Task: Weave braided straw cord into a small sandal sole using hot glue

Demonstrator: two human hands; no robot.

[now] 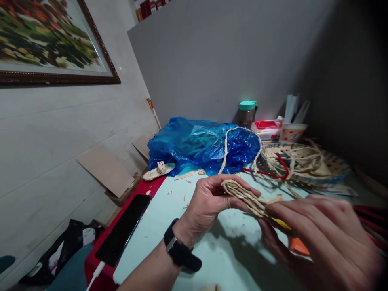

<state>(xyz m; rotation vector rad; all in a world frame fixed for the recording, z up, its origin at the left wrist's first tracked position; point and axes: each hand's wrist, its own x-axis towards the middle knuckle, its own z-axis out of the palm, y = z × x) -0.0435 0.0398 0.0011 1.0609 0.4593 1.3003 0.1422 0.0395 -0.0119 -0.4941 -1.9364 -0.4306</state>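
Observation:
My left hand (209, 198) holds a flat, oblong piece of coiled straw braid (242, 198) between thumb and fingers, above the table. My right hand (318, 230) closes on the near right end of the same straw braid, its fingers partly blurred. A narrow yellow thing (281, 224) shows beside the right fingers; its kind is partly hidden. Under the right hand lies an orange object (298, 245), mostly covered. A loose straw cord (226, 151) arches up behind the hands. At the left of the table rests a small straw sandal (159, 170).
Behind the hands lies a blue plastic bag (194, 141). A woven basket (332, 165) of straw cords stands right, near a paper cup (292, 132), tissue pack (266, 129) and jar (247, 113). A phone (124, 228) lies on the left edge; straw scraps dot the table (163, 226).

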